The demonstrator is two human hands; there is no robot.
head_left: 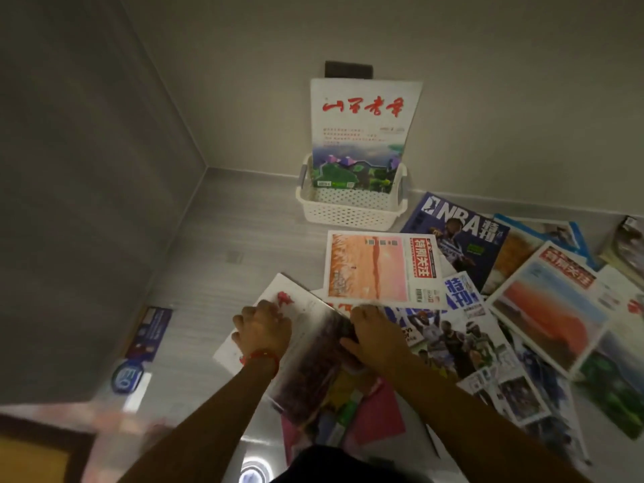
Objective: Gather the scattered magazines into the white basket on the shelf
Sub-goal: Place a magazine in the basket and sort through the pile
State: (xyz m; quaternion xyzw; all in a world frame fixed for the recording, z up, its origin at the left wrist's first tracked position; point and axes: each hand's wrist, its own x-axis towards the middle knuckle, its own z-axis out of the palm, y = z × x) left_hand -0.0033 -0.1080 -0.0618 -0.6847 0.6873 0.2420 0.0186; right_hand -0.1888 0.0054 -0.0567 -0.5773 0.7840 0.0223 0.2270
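A person is leaning over a grey shelf [223,238], both bare forearms reaching forward into a spread of magazines. The left hand [263,331], a red cord around its wrist, is pressing its curled fingers onto the near magazine [313,346], a white-and-dark cover lying tilted directly under both hands. The right hand [374,338] is lying just beside it, fingers bent over the same cover's right edge, thumb on top; whether it is truly gripping the edge or only resting there cannot be told, as the frame is blurring slightly.

The white basket [348,209] is standing well beyond the hands, against the back wall. One magazine with red brush lettering [362,134] is already standing upright in it, leaning on the wall.

Between basket and hands, a pink-and-orange cover [380,270] is lying flat, its near edge just past the fingertips of the right hand. To the right, a dark blue NBA issue [456,238] is overlapping other titles, a basketball-players cover [449,339] is lying beside the right wrist, and a sunset cover [547,308] is spreading further out. A pink sheet [376,409] is showing beneath the forearms. A blue sticker [127,376] is marking the shelf's left edge.
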